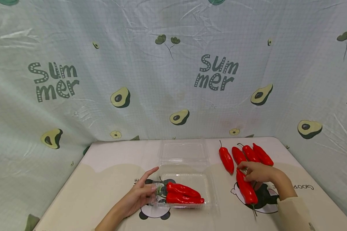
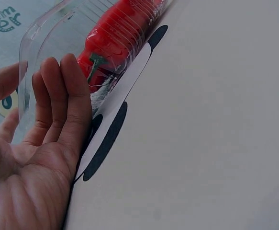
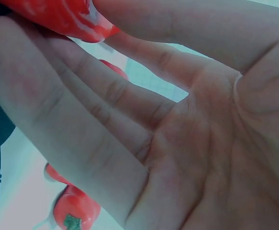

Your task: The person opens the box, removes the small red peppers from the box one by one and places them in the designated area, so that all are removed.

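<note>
In the head view, my right hand (image 1: 258,175) pinches a long red chili pepper (image 1: 246,191) between thumb and fingers near its far end; its stem points toward me. The right wrist view shows that pepper (image 3: 67,19) at the fingertips. My left hand (image 1: 136,197) touches the left side of a clear plastic clamshell box (image 1: 211,189), its fingers mostly straight in the left wrist view. The box's lid (image 1: 183,150) lies folded back, away from me. Inside, two red peppers (image 1: 185,189) lie side by side, stems to the left.
Several more red peppers (image 1: 226,160) lie at the back right of the table (image 1: 84,192), beyond my right hand. A patterned curtain (image 1: 150,73) hangs behind the table and along its sides. Cartoon panda prints (image 1: 154,211) mark the tabletop.
</note>
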Demonstrator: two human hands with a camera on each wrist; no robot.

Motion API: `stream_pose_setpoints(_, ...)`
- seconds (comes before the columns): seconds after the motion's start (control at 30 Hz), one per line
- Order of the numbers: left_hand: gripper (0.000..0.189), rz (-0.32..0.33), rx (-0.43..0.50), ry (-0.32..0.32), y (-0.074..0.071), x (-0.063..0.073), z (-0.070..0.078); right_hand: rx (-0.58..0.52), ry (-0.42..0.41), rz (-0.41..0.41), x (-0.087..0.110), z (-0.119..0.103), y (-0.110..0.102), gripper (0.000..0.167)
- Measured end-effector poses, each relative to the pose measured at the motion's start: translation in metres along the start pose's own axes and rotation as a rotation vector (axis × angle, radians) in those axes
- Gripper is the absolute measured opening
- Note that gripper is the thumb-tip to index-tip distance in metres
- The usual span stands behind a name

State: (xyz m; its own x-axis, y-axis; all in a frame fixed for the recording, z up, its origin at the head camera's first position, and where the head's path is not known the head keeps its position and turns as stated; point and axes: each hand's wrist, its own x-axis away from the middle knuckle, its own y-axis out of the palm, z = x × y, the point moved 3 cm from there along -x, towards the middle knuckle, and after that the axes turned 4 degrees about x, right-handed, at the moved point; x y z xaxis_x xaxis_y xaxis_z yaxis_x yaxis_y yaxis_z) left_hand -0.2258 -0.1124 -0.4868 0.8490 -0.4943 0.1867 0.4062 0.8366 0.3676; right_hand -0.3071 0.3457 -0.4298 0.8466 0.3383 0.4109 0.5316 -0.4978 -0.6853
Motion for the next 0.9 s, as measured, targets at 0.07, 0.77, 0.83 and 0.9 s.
stream_pose_setpoints(0.07, 0.072, 0.001, 0.0, 0.0, 0.0002, 0.0001, 0.0001, 0.0, -0.004, 0.0, 0.0005, -0.0003, 0.0001, 0.061)
stream_pose_setpoints(0.77, 0.072, 0.002, 0.003, 0.006, 0.0003, -0.0004, -0.0002, 0.001, -0.011, 0.008, 0.0025, -0.0021, -0.0023, 0.056)
stream_pose_setpoints(0.83, 0.072, 0.001, 0.002, 0.007, 0.0004, -0.0004, -0.0004, 0.005, -0.02, 0.006, 0.0021, -0.0021, -0.0019, 0.056)
stream_pose_setpoints(0.9, 0.071, -0.002, 0.001, 0.008, 0.0006, -0.0005, -0.0006, 0.0, -0.016, 0.009, 0.0018, -0.0021, -0.0015, 0.058)
